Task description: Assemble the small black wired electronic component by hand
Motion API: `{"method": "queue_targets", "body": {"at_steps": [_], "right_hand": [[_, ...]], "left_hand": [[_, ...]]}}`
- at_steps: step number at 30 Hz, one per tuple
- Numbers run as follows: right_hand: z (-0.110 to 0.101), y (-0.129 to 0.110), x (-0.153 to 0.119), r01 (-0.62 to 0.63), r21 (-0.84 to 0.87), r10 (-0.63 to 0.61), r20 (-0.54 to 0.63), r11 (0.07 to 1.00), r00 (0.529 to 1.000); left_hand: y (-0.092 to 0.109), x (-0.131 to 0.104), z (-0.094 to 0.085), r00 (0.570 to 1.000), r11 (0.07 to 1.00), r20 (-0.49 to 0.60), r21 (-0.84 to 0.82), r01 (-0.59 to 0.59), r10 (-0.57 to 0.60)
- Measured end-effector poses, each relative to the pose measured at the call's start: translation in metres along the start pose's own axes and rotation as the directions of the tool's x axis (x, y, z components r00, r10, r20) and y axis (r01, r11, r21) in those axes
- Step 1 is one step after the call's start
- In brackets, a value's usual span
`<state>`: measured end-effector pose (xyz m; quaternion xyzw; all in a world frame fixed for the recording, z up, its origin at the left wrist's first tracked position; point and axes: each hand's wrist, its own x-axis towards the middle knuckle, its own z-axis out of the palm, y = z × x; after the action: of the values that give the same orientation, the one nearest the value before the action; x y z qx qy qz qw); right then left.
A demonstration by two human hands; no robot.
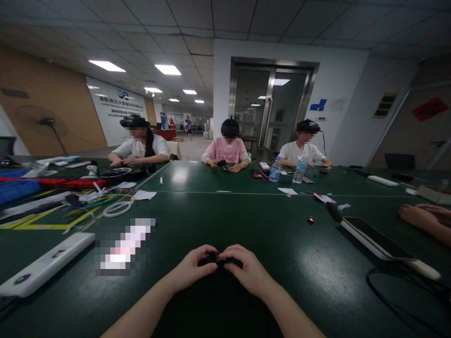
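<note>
"What have the hands got on my feed?"

"I see the left hand [195, 268] and the right hand [249, 271] close together at the bottom centre of the frame, thumbs and fingers of both pinched on a small black object [220, 259]."

"Does it touch the green table [218, 211]?"

"I can't tell from here; the fingers hide most of it."

"Anything near?"

"I get a white bar [49, 264] at the lower left, a bright, blurred screen [127, 246] just beside it, a dark-screened phone [377, 238] towards the right edge, and two water bottles right of centre, mid-height."
</note>
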<state>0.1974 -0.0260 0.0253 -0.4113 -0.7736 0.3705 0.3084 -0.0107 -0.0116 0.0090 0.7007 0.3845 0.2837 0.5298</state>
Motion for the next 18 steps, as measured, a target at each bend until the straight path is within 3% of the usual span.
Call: {"method": "queue_targets", "body": {"at_steps": [6, 14, 18], "right_hand": [[-0.002, -0.006, -0.003, -0.037, 0.011, 0.037, 0.035, 0.999, 0.999], [0.002, 0.0, -0.001, -0.079, 0.037, 0.079, 0.003, 0.996, 0.997], [0.002, 0.002, -0.001, -0.119, 0.054, 0.116, 0.06, 0.991, 0.991]], "left_hand": [[0.007, -0.002, 0.0, 0.998, 0.987, -0.022, 0.153, -0.058, 0.062], [0.014, -0.004, 0.0, 1.0, 0.991, -0.014, 0.135, -0.025, 0.027], [0.014, -0.004, 0.001, 0.999, 0.989, -0.029, 0.146, -0.017, 0.022]]}}
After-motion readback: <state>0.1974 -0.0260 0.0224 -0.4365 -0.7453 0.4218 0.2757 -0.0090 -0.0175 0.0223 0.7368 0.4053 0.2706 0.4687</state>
